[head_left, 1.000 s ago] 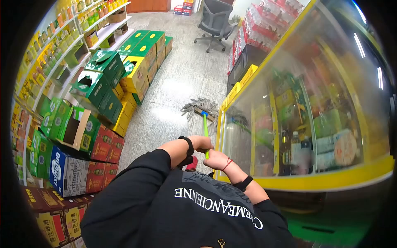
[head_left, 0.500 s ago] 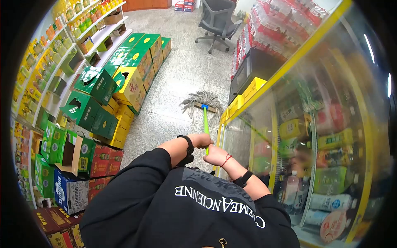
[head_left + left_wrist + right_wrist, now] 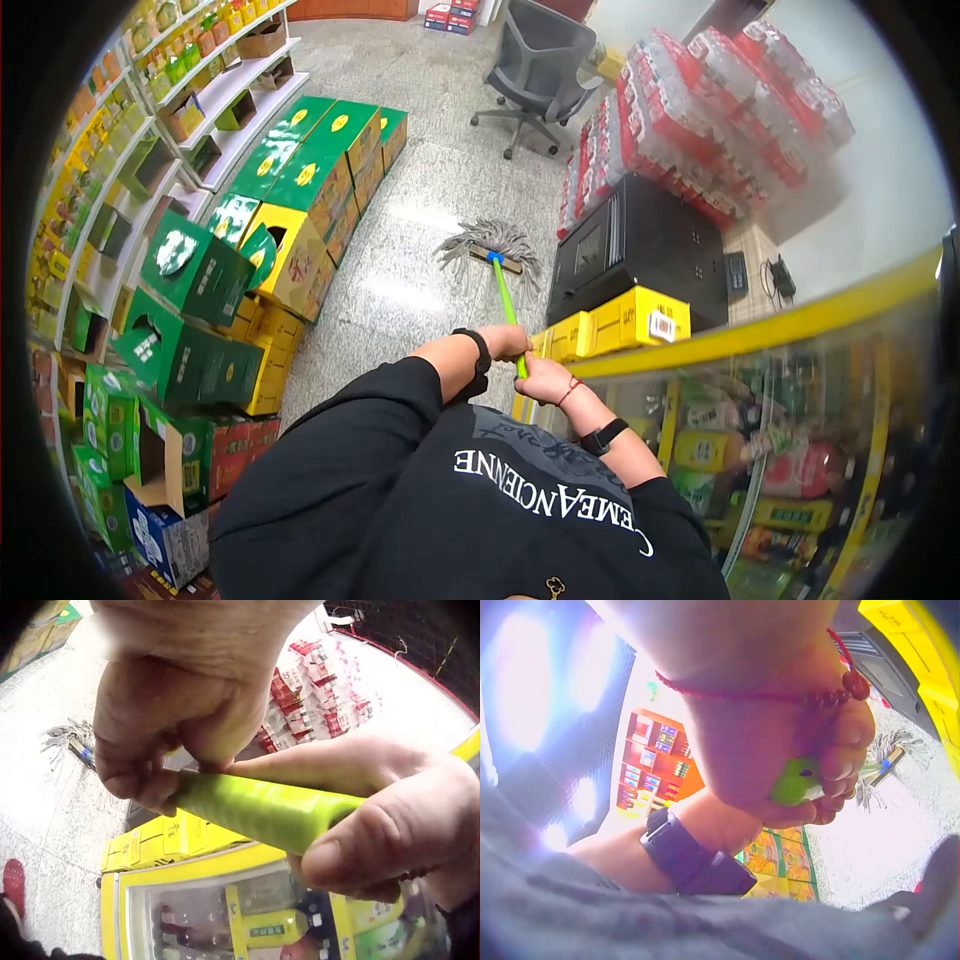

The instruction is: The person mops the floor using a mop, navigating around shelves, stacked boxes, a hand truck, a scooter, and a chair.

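Observation:
A mop with a bright green handle (image 3: pixel 505 300) reaches forward from the person's hands. Its grey string head (image 3: pixel 490 243) lies spread on the floor, joined by a blue socket. My left hand (image 3: pixel 503 342) grips the handle, its fingers curled round it in the left wrist view. Nearer the body, my right hand (image 3: pixel 548 380) holds the ribbed grip (image 3: pixel 262 810) at the handle's end, thumb along it. Between the curled right fingers, the green handle end (image 3: pixel 795 782) shows in the right wrist view.
Green and yellow cartons (image 3: pixel 290 250) line the left, beside bottle shelves (image 3: pixel 160 120). On the right stand a yellow-framed glass cooler (image 3: pixel 740 350), yellow boxes (image 3: pixel 640 315), a black cabinet (image 3: pixel 640 250) and red-white bottle packs (image 3: pixel 690 120). An office chair (image 3: pixel 540 60) stands ahead.
The head view has shifted: the cooler slides right and down, and the cabinet and bottle packs show more. The mop head has moved slightly forward, strands fanned out; both hands keep their hold.

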### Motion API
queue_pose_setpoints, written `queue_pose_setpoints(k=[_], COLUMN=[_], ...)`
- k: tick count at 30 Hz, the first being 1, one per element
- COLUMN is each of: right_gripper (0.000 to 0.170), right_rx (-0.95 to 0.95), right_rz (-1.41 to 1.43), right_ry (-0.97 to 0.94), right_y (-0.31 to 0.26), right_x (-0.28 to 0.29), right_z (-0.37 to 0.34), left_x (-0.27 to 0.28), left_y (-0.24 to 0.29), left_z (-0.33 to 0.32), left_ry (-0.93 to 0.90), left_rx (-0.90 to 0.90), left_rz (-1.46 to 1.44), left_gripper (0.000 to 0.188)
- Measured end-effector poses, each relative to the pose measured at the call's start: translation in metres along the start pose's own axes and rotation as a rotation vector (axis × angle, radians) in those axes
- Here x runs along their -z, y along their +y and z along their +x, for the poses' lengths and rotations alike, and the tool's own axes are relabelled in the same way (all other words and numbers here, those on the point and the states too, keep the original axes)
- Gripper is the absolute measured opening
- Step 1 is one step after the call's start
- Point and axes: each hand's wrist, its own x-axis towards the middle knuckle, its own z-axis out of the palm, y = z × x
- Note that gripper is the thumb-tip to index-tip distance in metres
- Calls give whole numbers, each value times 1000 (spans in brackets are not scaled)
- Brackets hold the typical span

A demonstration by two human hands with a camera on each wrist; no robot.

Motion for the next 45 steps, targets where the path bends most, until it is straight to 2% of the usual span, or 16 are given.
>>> queue_pose_setpoints(k=[2, 5, 6, 11, 14, 17, 19, 23, 28, 31, 33, 34, 36, 38, 41, 45], right_gripper=[60, 62, 62, 70, 71, 71, 65, 59, 49, 46, 43, 47, 47, 48, 48, 45], right_rx=[-5, -9, -5, 35, 55, 42, 159, 225, 305, 246, 262, 318, 312, 303, 381, 339], right_rz=[17, 41, 6, -153, -151, -125, -135, -165, -113, -112, -115, -114, -122, -130, -133, -160], right_ry=[5, -7, -11, -29, -43, -92, 35, 23, 69, -48, -48, -14, -33, -66, -19, 4], right_y=[-6, -6, -1, -2, -4, 8, 19, 42, 28, 18, 16, 21, 24, 18, 14, 2], right_x=[32, 65, 68, 104, 131, 158, 168, 216, 302, 350, 368, 370, 384, 400, 419, 443], right_z=[24, 59, 73, 120, 146, 181, 210, 282, 355, 389, 408, 423, 446, 463, 490, 544], left_x=[33, 71, 80, 127, 150, 193, 214, 279, 381, 424, 441, 458, 485, 506, 531, 588], left_y=[1, 5, 2, 1, -5, 10, 8, 18, 35, 31, 15, 42, 56, 51, 35, 39], left_z=[20, 47, 55, 88, 123, 126, 155, 205, 243, 265, 293, 264, 260, 274, 302, 309], left_ry=[-19, 1, 22, 59, 50, 46, 82, 81, 94, 182, 271, 249, 249, 241, 276, 285], left_rx=[-60, -33, -114, -113, -70, -85, -67, 28, 114, 100, -36, 84, 113, 146, 72, 157], left_rz=[-7, -66, -63, -81, -222, -142, -185, -225, -208, -216, -232, -269, -232, -204, -285, -340], left_gripper=[38, 39, 37, 33, 34, 34, 34, 34, 34, 34, 32, 30, 30, 30, 33, 33])
